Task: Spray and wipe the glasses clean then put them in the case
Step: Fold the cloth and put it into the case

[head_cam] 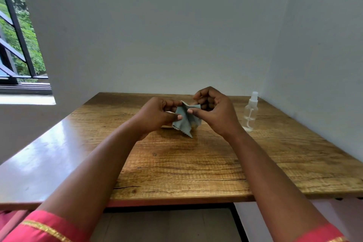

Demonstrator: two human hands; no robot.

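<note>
Glasses are not clearly visible; they may lie behind the cloth (184, 122) at frame centre. Left hand (157, 113) and right hand (213, 109) each pinch a cloth edge above the desk (196, 163). Spread the cloth flat before wiping. Spray bottle (250, 112) stands at right.

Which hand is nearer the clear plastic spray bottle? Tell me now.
Right. The right hand, pinching the grey-blue cleaning cloth, is just left of the clear plastic spray bottle, apart from it. The left hand holds the cloth's other side, farther away.
</note>
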